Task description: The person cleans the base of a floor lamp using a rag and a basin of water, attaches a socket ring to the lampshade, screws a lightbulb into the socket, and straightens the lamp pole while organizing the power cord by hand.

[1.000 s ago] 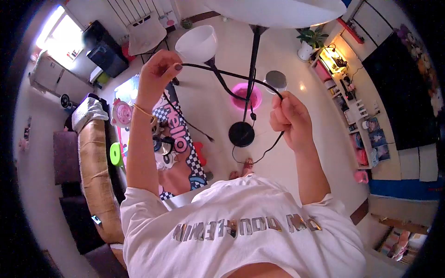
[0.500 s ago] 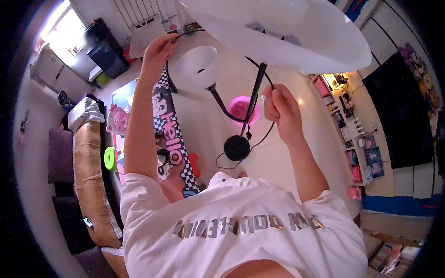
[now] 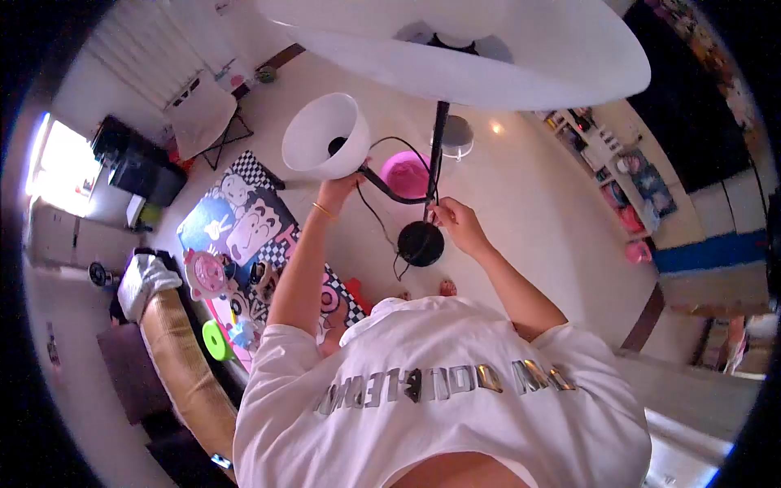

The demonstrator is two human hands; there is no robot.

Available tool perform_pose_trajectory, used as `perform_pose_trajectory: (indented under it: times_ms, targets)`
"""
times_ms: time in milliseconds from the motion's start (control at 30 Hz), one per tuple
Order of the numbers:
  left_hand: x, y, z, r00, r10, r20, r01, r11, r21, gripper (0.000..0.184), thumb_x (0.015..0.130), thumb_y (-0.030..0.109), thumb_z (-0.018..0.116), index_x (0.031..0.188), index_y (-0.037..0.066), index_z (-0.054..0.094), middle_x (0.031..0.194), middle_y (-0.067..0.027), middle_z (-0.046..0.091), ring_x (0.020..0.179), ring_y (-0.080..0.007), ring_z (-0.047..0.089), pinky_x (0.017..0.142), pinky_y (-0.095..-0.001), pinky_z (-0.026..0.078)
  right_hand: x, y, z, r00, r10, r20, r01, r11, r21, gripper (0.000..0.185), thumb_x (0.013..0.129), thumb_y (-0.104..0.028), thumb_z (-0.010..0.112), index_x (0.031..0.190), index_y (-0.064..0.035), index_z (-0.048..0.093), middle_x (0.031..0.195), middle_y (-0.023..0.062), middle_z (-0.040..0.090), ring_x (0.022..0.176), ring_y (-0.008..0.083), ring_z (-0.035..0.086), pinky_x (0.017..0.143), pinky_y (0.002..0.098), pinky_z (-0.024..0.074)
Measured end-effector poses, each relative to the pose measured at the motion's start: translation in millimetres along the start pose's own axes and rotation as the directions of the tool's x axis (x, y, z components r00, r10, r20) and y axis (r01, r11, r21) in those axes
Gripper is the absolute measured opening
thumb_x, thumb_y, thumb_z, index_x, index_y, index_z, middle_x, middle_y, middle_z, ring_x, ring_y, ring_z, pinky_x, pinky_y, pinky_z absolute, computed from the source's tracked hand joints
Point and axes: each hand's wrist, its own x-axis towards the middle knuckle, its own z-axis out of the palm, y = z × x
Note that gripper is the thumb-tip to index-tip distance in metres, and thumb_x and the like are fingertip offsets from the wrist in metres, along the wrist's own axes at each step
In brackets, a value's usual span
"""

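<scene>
A floor lamp stands before me, its large white shade [image 3: 521,81] near the camera, with a smaller white shade [image 3: 313,138] on a curved black arm [image 3: 386,189]. The black pole [image 3: 440,138] runs down to a round black base [image 3: 421,244]. My left hand [image 3: 338,195] is closed just below the small shade, pinching the black power cord [image 3: 376,215]; its fingertips are partly hidden. My right hand [image 3: 458,226] is closed beside the lower pole, just above the base, with fingers on the cord there. The cord loops around the pole and hangs between my hands.
A pink bucket [image 3: 406,175] and a round grey-topped stool [image 3: 453,137] are behind the pole. To the left lie a cartoon-patterned table [image 3: 244,220] with items on it, a green stool [image 3: 215,340] and a sofa [image 3: 183,350]. A low shelf unit [image 3: 606,154] lines the right.
My left hand has come down from far out at the upper left to below the small shade. My right hand has moved down and left to the lower pole. The view has turned.
</scene>
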Motion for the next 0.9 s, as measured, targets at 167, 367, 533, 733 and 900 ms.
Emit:
perform_pose_trajectory:
  times_ms: [167,367,533,733,900]
  targets:
    - [-23.0,-46.6,38.1,0.987,-0.132,0.094,0.119,0.984,0.131,0.025,0.092,0.002,0.052,0.116,0.005,0.060,0.120,-0.0048,0.061,0.089,-0.0089,0.057,0.081,-0.0255,0.051,-10.3,47.4,21.2,0.986,0.042,-0.159,-0.042,0.999,0.002,0.011,0.094,-0.009,0.054,0.100,-0.0010,0.060,0.087,0.0100,0.069,0.082,0.0204,0.069,0.072,0.0340,0.0536]
    - [-14.9,-134.6,16.9,0.978,0.012,0.207,-0.145,0.753,0.642,0.039,0.091,-0.005,0.047,0.128,0.006,0.052,0.090,0.0018,0.054,0.073,-0.0074,0.044,0.068,-0.0239,0.044,-10.1,85.7,31.3,0.964,0.088,-0.250,-0.141,0.970,-0.199,0.011,0.091,-0.011,0.055,0.096,-0.0025,0.059,0.091,0.0171,0.069,0.083,0.0332,0.068,0.075,0.0426,0.0531]
    - [-23.0,-127.9,53.0,0.982,0.059,0.179,-0.166,0.715,0.679,0.037,0.092,-0.004,0.048,0.125,0.010,0.051,0.086,0.0005,0.050,0.069,-0.0102,0.039,0.061,-0.0256,0.041,-5.8,94.7,27.3,0.941,0.194,-0.279,-0.288,0.891,-0.350,0.017,0.090,-0.015,0.056,0.101,-0.0028,0.057,0.090,0.0193,0.069,0.086,0.0387,0.066,0.075,0.0470,0.0524]
    - [-15.6,-162.8,49.3,0.976,0.004,0.218,-0.128,0.819,0.559,0.046,0.083,-0.010,0.051,0.127,0.003,0.049,0.098,-0.0087,0.061,0.081,-0.0171,0.059,0.073,-0.0292,0.050,7.6,77.5,11.3,0.945,0.161,-0.286,-0.278,0.854,-0.440,0.044,0.085,-0.021,0.064,0.121,-0.0009,0.048,0.116,0.0210,0.061,0.109,0.0356,0.059,0.092,0.0421,0.0471]
    - [-8.6,-157.7,60.3,0.951,-0.276,0.137,0.155,0.813,0.562,0.052,0.081,-0.007,0.061,0.130,0.003,0.048,0.107,-0.0084,0.063,0.093,-0.0162,0.062,0.081,-0.0313,0.052,38.0,-11.0,-16.5,0.968,-0.082,-0.238,-0.035,0.894,-0.447,0.070,0.079,-0.030,0.073,0.135,-0.0011,0.042,0.134,0.0186,0.052,0.127,0.0297,0.049,0.106,0.0360,0.0378]
